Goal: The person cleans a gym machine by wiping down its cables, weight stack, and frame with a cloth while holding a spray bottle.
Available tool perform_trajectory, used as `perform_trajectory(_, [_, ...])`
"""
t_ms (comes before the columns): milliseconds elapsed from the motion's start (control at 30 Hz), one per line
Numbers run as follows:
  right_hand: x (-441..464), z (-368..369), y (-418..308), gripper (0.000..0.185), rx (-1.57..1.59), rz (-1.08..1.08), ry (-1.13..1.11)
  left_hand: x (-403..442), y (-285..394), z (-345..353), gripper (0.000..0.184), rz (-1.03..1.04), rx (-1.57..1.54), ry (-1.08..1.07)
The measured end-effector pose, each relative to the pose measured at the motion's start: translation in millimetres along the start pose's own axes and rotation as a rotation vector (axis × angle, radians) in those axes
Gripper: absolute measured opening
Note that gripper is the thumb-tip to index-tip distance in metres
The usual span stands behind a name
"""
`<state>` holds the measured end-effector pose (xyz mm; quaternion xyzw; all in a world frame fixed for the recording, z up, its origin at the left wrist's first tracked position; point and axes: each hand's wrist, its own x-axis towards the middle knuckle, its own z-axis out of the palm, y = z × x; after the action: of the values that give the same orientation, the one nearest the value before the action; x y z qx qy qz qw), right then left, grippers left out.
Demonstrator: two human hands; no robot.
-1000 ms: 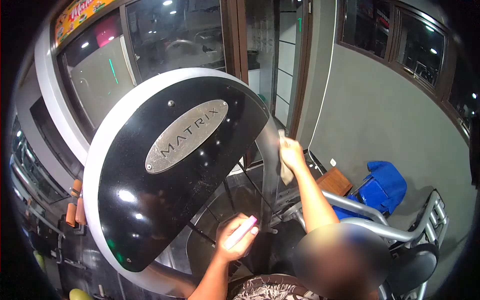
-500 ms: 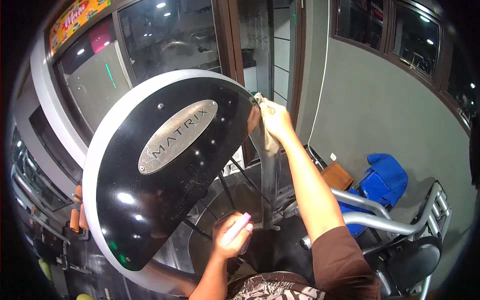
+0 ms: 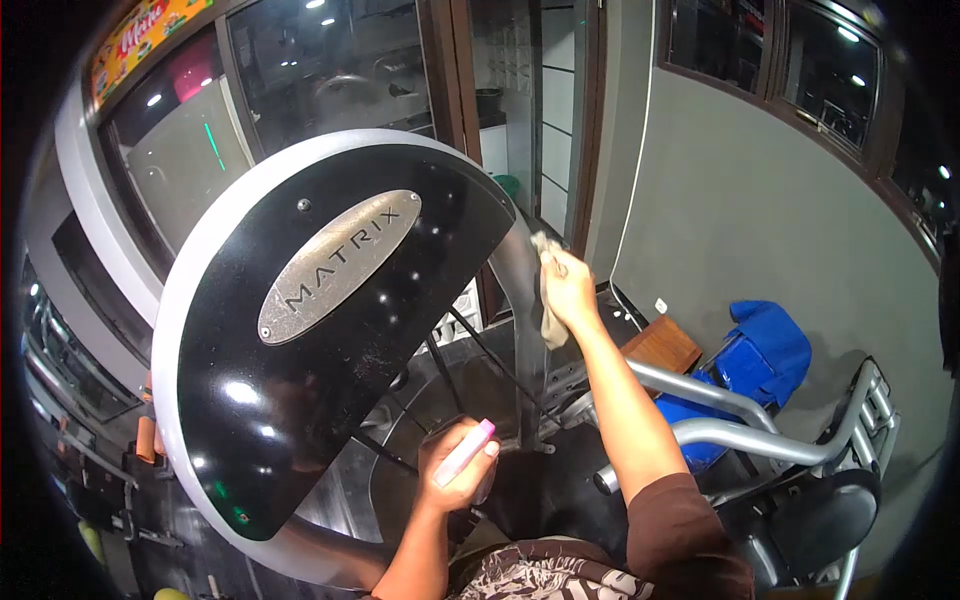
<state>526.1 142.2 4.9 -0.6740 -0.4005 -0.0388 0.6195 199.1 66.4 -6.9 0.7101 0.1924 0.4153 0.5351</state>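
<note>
My right hand (image 3: 568,288) is closed around a beige cloth (image 3: 553,325), which hangs down from the fingers. It is beside the curved silver rim on the right of a large machine cover (image 3: 330,400); whether the cloth touches the rim I cannot tell. The cover is glossy black with a white-silver edge and carries an oval metal MATRIX plate (image 3: 340,268). Lower down, my left hand (image 3: 450,470) grips a spray bottle (image 3: 466,455) with a pink-tipped, pale head. Most of the bottle's body is hidden by the hand.
Silver tubular bars (image 3: 740,435) and a black padded seat (image 3: 825,530) stand at the right. Behind them are a blue covered item (image 3: 765,350) and a brown wooden box (image 3: 663,345) by the grey wall. Glass doors (image 3: 340,80) rise behind the machine.
My right hand has moved down and slightly right with the cloth, away from the cover's upper right corner. My left hand keeps hold of the bottle. The view has shifted slightly.
</note>
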Motion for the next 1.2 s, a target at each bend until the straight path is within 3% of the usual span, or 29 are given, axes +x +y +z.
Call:
perform_trajectory(100, [10, -6, -61, 0.034, 0.093, -0.052, -0.014, 1, 3, -2, 0.01, 0.012, 0.073, -0.003])
perform_trajectory(233, [-5, 14, -16, 0.03, -0.227, -0.207, 0.003, 0, 2, -1, 0.009, -0.001, 0.082, 0.009])
perform_trajectory(300, [-31, 12, -3, 0.023, -0.26, -0.246, 0.136, 1, 3, -2, 0.008, 0.015, 0.099, 0.006])
perform_trajectory(433, [-64, 5, 62, 0.027, -0.288, -0.195, 0.075, 5, 3, -5, 0.012, 0.155, 0.124, -0.029])
perform_trajectory(600, [-44, -9, 33, 0.029, -0.249, -0.291, 0.046, 2, 5, 1, 0.008, 0.035, -0.007, 0.008])
perform_trajectory(800, [-6, 0, -28, 0.025, -0.172, -0.321, 0.044, 0, 7, 0, 0.008, 0.053, 0.055, 0.045])
perform_trajectory(933, [-41, 5, 38, 0.023, -0.256, -0.323, 0.101, 1, 8, 0, 0.007, 0.144, 0.048, 0.115])
perform_trajectory(1000, [-68, -10, 60, 0.023, -0.305, -0.161, 0.046, 3, 17, 0, 0.009, 0.248, 0.107, 0.155])
perform_trajectory(1100, [-89, -35, 87, 0.026, -0.366, 0.053, -0.085, 0, 21, -4, 0.012, 0.238, 0.245, 0.119])
perform_trajectory(1167, [-81, -34, 111, 0.031, -0.315, 0.123, 0.02, 1, 15, -1, 0.013, 0.167, 0.213, 0.144])
perform_trajectory(1200, [-75, -32, 95, 0.03, -0.245, -0.012, 0.116, -1, 13, -1, 0.014, 0.126, 0.2, 0.154])
